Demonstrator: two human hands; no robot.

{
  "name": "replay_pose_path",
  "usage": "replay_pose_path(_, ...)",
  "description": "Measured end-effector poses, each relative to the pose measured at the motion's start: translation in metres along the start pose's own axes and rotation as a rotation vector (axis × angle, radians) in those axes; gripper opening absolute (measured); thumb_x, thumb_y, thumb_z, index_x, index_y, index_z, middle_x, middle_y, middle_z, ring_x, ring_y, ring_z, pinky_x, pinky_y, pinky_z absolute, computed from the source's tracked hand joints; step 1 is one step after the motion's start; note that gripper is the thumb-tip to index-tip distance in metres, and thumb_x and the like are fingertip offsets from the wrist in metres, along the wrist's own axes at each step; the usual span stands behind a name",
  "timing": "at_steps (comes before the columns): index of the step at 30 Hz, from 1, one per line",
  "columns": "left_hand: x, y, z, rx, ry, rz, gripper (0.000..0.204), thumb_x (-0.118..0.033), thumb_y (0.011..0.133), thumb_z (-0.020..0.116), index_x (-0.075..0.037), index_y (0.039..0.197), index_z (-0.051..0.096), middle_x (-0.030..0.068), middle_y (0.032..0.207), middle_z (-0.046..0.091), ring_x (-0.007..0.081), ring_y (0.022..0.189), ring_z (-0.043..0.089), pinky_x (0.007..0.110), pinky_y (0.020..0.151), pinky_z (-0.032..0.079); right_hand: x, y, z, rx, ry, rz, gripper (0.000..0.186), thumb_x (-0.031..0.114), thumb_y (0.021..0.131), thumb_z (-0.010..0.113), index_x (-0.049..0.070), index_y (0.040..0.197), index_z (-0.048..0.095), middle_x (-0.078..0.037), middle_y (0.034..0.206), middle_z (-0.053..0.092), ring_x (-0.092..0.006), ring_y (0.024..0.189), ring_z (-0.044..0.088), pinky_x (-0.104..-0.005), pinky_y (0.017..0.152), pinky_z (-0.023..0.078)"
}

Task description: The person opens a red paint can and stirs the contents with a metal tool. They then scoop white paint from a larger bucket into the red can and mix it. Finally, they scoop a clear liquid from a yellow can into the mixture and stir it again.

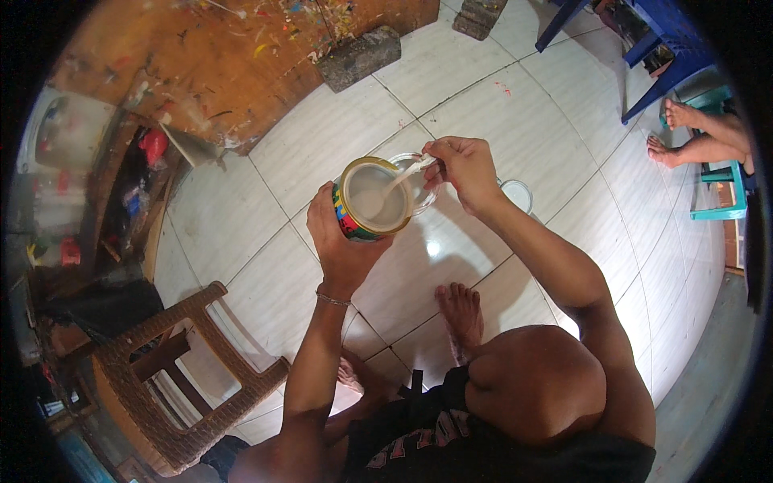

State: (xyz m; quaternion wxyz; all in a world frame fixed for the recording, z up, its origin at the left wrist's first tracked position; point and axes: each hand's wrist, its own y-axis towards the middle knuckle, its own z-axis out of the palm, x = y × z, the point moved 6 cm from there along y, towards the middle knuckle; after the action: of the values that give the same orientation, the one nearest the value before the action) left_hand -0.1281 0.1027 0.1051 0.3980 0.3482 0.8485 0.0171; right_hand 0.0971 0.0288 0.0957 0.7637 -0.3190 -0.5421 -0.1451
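At far left, a brown stool (248, 394) stands near the left forearm (318, 354), and above it a paint-spotted wooden board (209, 64) borders the tiled floor (483, 97); both probably limit swing on that side. The left hand (338, 248) grips an open can (348, 219) around its side, above the tiles, its mouth showing pale contents (372, 208). Into it leans a pale stick (403, 179), its upper end pinched in the right hand (465, 171). I judge opening done and stirring or scooping in hand (how well mixed, I cannot tell); the stick is not out, nor the can closed. Beyond the right forearm (535, 245), 1 white disc (517, 196), perhaps a lid, lies partly hidden. Further right, tiles give that arm room before a blue chair (656, 90) and another person's 2 bare feet (664, 153) beside a green stool (717, 214)
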Motion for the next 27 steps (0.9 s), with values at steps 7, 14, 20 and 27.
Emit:
replay_pose_path(7, 0.001, -0.001, -0.007, -0.04, 0.025, 0.008, 0.108, -0.023, 0.054, 0.103, 0.001, 0.143, 0.046, 0.0205, 0.129, 0.059, 0.0394, 0.121, 0.057, 0.051, 0.105, 0.045, 0.03, 0.002, -0.008, 0.003, -0.068, -0.079, 0.021, 0.011, 0.101, 0.064, -0.009, 0.1, 0.072, -0.012, 0.079, 0.069, -0.0163, 0.064, 0.069, -0.0321, 0.06, 0.062)
replay_pose_path(14, 0.002, -0.001, -0.018, -0.077, 0.048, -0.025, 0.094, -0.015, 0.058, 0.1, -0.007, 0.138, 0.052, 0.0145, 0.126, 0.062, 0.0356, 0.12, 0.059, 0.048, 0.104, 0.047, 0.066, 0.001, -0.026, -0.026, -0.035, -0.242, 0.021, 0.011, 0.101, 0.065, -0.01, 0.102, 0.071, -0.01, 0.087, 0.069, -0.0165, 0.066, 0.069, -0.0328, 0.06, 0.063)
replay_pose_path(20, 0.008, -0.002, -0.017, -0.069, 0.087, -0.027, 0.107, -0.019, 0.055, 0.102, 0.002, 0.143, 0.046, 0.0203, 0.135, 0.057, 0.0386, 0.125, 0.055, 0.05, 0.107, 0.043, 0.089, -0.005, -0.044, -0.059, -0.142, -0.331, 0.026, 0.014, 0.102, 0.065, -0.01, 0.106, 0.073, -0.012, 0.092, 0.071, -0.0179, 0.071, 0.071, -0.0318, 0.063, 0.065)
replay_pose_path(27, 0.006, -0.001, -0.016, -0.063, 0.077, -0.028, 0.109, -0.018, 0.054, 0.102, 0.002, 0.144, 0.045, 0.0206, 0.135, 0.057, 0.0391, 0.126, 0.055, 0.05, 0.108, 0.043, 0.098, -0.024, -0.032, -0.011, -0.283, -0.41, 0.023, 0.014, 0.104, 0.065, -0.006, 0.108, 0.075, -0.01, 0.087, 0.073, -0.0151, 0.073, 0.072, -0.0287, 0.069, 0.063)
